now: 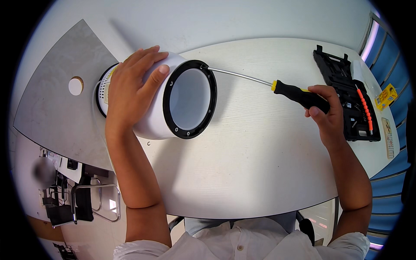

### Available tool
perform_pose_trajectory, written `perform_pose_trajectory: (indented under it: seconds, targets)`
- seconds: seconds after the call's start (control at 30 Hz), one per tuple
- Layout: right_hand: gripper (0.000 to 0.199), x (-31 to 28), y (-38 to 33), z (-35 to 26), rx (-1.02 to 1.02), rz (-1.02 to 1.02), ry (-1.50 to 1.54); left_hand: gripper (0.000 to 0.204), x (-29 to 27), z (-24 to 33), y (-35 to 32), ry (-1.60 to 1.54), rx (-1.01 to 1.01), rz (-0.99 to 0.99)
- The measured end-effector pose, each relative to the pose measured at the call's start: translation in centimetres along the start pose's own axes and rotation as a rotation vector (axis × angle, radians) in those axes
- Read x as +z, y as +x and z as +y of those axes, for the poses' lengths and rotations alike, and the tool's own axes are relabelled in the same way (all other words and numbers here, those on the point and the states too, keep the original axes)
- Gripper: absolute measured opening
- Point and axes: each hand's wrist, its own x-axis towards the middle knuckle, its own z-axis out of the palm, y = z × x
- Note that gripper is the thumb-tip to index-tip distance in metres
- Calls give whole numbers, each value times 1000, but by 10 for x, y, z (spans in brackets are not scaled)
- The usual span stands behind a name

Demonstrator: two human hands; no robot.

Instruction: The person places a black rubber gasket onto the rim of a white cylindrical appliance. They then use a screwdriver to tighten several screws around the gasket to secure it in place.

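Note:
A white cylindrical housing [151,126] lies on its side on the table, its black ring rim [168,110] with several screws facing right. My left hand [132,86] is laid over its top, fingers curved across the shell and thumb apart, holding it. Between the fingers and thumb of my right hand [327,112] is the black and yellow handle of a long screwdriver [299,94]. The screwdriver's shaft slants up to the left, and its tip meets the upper right of the black rim, at a screw spot. A perforated end of the housing shows behind my left wrist.
At the right lies an open black tool case [349,99] with a coral flexible shaft [365,108]. Beyond it stand a yellow box [385,96] and a flat beige strip [388,138]. A small dark ring [148,143] and a round white disc [76,86] lie leftward; a cable trails beside the housing.

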Motion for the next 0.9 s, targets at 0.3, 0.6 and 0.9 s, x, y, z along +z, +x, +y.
perform_pose_trajectory:
  seconds: [0.3,0.6,0.9]
  targets:
    - [33,1,7,0,-177,-12,-112,48,1,0,0,0,3,-3]
    - [35,4,6,-2,-159,1,-135,48,1,0,0,-6,-1,-1]
    - [32,0,6,-1,-203,9,-207,49,1,0,0,-6,-13,-3]
